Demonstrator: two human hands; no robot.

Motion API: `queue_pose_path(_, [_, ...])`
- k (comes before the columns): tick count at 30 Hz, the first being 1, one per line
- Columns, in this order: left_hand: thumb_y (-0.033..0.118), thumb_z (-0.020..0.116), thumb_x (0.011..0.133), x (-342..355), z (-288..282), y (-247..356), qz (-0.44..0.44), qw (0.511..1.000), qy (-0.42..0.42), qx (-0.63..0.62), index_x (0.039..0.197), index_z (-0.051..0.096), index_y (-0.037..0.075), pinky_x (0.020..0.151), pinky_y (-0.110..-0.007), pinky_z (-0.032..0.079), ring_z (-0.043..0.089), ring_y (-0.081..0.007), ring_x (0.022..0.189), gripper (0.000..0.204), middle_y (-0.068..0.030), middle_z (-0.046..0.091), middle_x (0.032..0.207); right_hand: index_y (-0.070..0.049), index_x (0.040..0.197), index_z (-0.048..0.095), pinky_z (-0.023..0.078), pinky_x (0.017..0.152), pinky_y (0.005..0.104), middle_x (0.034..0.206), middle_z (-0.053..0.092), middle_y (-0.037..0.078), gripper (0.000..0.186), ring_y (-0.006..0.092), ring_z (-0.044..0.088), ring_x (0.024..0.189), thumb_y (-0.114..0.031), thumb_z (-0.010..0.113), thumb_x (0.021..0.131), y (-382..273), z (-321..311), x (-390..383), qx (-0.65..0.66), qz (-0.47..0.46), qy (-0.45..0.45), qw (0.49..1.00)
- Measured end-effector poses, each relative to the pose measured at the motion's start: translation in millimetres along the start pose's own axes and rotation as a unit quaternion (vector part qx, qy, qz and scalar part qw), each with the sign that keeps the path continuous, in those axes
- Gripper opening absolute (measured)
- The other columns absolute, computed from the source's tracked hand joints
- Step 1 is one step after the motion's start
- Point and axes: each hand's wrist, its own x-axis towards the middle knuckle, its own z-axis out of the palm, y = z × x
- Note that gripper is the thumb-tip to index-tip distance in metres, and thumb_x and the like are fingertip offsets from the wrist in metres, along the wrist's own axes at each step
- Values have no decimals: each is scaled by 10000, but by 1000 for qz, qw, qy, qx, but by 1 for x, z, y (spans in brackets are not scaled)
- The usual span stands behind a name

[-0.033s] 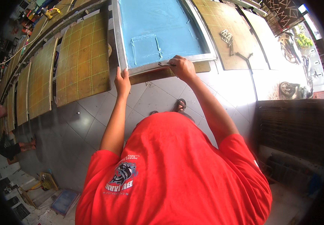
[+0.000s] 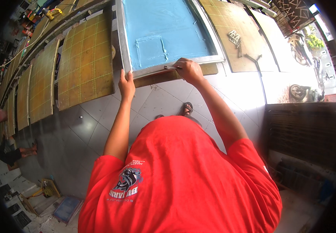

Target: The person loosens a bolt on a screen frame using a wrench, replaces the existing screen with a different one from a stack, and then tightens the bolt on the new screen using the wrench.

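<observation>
A metal-framed screen (image 2: 163, 24) with a light blue coating lies at top centre, with a raised rectangular outline in the coating near its lower left. My left hand (image 2: 127, 86) grips the frame's (image 2: 144, 71) near-left corner with fingers on the rail. My right hand (image 2: 191, 72) is closed on a thin dark tool (image 2: 172, 67), perhaps a scraper, held at the frame's near rail. Which end of the tool touches the rail is unclear.
Gridded yellowish boards (image 2: 84, 58) flank the screen on both sides, with metal pieces (image 2: 236, 39) on a right board. A dark bench-like panel (image 2: 300, 132) stands right, motorbikes (image 2: 306, 91) upper right. Another person (image 2: 8, 151) is at far left. My sandalled foot (image 2: 187, 108) rests on the tiled floor (image 2: 94, 124).
</observation>
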Motion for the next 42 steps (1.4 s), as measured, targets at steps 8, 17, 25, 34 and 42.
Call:
queue_pose_path(8, [367, 485, 917, -1, -2, 5, -60, 996, -49, -32, 1287, 402, -77, 977, -371, 370, 470, -358, 1181, 584, -275, 473, 1265, -120, 875, 668, 496, 668, 399, 886, 618, 79, 257, 305, 621, 775, -352, 662, 765, 1, -10, -13, -29, 95, 33, 994])
queue_pose_path(17, [315, 503, 910, 0, 2, -4, 10, 1000, 1, -7, 1243, 436, -104, 892, -376, 433, 554, -374, 1056, 539, -291, 552, 1141, -140, 874, 654, 497, 659, 401, 873, 604, 92, 137, 308, 623, 781, -238, 615, 786, -9, 2, -12, -25, 34, 29, 999])
queue_pose_path(25, [319, 503, 910, 0, -1, -3, 11, 1000, -1, 4, 1243, 441, -99, 889, -388, 434, 559, -382, 1043, 539, -293, 557, 1127, -92, 949, 614, 481, 698, 410, 923, 608, 109, 271, 306, 611, 832, -270, 673, 753, -6, 0, -25, -8, 182, 151, 972])
queue_pose_path(34, [330, 507, 906, 2, 3, -8, 1, 1000, -6, -14, 1238, 448, -95, 891, -392, 436, 550, -389, 1057, 542, -297, 550, 1138, -46, 878, 652, 462, 635, 381, 762, 652, 117, 280, 272, 598, 673, -318, 633, 818, 14, 11, -54, 68, 328, 63, 940])
queue_pose_path(42, [322, 513, 904, 2, 0, -4, 4, 1000, -3, -5, 1235, 451, -93, 877, -386, 445, 560, -383, 1043, 535, -290, 562, 1120, -24, 859, 610, 302, 379, 233, 670, 588, 20, 231, 52, 385, 435, -254, 599, 866, 22, 35, -59, 399, 391, 89, 825])
